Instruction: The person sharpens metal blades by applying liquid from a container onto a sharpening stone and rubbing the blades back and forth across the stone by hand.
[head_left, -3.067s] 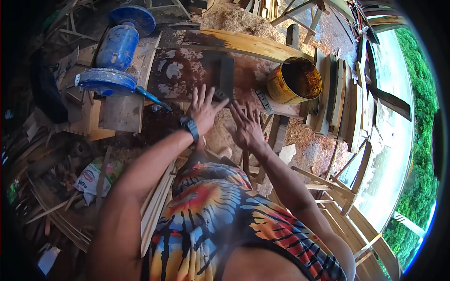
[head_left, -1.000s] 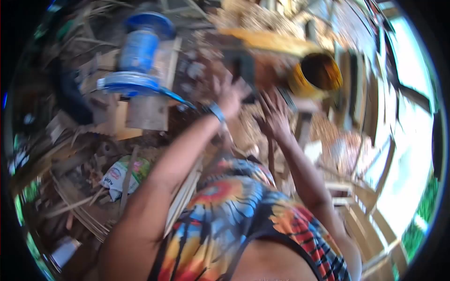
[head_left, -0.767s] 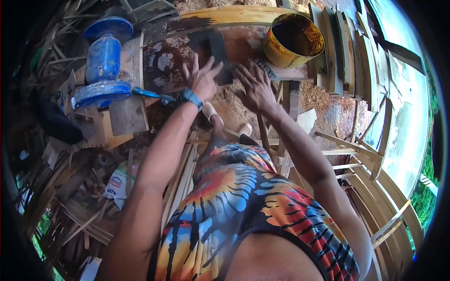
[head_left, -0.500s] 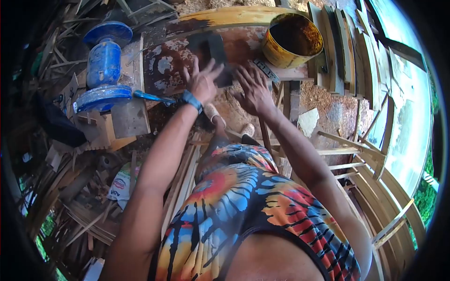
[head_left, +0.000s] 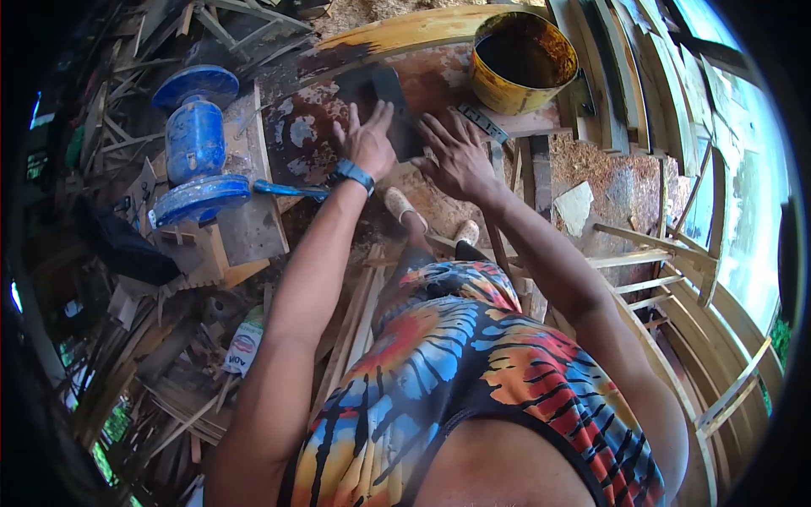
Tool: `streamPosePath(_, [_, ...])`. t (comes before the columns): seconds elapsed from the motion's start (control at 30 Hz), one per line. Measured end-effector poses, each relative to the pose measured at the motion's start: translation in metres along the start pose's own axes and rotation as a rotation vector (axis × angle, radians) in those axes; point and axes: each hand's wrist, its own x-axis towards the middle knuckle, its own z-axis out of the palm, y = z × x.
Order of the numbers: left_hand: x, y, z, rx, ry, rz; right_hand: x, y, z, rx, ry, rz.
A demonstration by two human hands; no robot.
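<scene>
My left hand has its fingers spread over the near edge of a dark flat piece on the stained bench. To the right, my right hand reaches toward the same piece with fingers apart and nothing gripped. Whether the fingertips touch the piece is hard to tell. Just beyond my right hand lies a narrow strip with markings. A yellow bucket with dark contents stands at the bench's right end. A blue-handled tool rests left of my left wrist.
A blue machine with round flanges stands at the left. Upright boards lean at the right, above a wooden frame. Scrap wood and a printed bag lie at lower left. My feet are below the bench.
The view has shifted, so the blue machine and floor items sit lower and farther right. Both hands remain open near the dark piece; my left fingers look less spread.
</scene>
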Motion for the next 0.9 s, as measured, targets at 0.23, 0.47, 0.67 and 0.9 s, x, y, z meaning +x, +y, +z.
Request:
streamPosePath(0.23, [-0.069, 0.038, 0.006, -0.011, -0.032, -0.083, -0.048, -0.003, -0.008, -0.012, -0.090, -0.015])
streamPosePath(0.47, [-0.006, -0.015, 0.001, 0.115, 0.036, -0.117, 0.036, -0.002, 0.003, -0.018, -0.069, -0.037])
streamPosePath(0.67, [-0.047, 0.013, -0.004, 0.054, 0.012, -0.081, -0.004, -0.001, -0.004, -0.096, -0.089, -0.090])
streamPosePath(0.9, [-0.021, -0.009, 0.002, 0.130, 0.053, -0.178, 0.045, -0.004, 0.007, -0.090, -0.106, -0.074])
